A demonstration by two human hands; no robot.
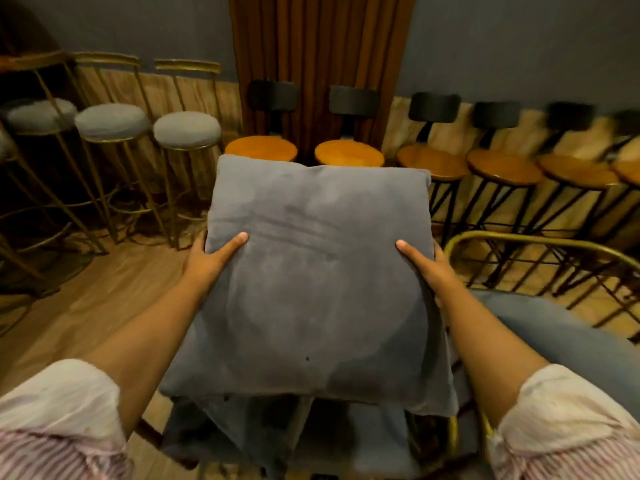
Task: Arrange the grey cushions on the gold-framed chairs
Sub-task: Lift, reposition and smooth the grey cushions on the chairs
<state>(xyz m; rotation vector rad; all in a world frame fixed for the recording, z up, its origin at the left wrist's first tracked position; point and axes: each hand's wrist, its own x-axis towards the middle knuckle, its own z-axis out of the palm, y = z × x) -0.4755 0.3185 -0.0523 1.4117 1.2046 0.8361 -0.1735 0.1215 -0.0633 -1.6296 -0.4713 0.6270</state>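
A square grey cushion (311, 278) fills the middle of the head view, held flat in front of me. My left hand (211, 259) grips its left edge, thumb on top. My right hand (427, 265) grips its right edge the same way. Below the cushion lies more grey fabric (242, 431), cushion or chair seat I cannot tell. A gold-framed chair (512, 239) with a grey seat (568, 337) stands to my right, its curved gold back rail beside my right hand.
Three gold-legged bar stools (187, 129) with grey round seats stand at the back left. Several black-legged stools (349, 152) with orange wooden seats line the far wall and the brown curtain (322, 46). Wooden floor (86, 299) shows at the left.
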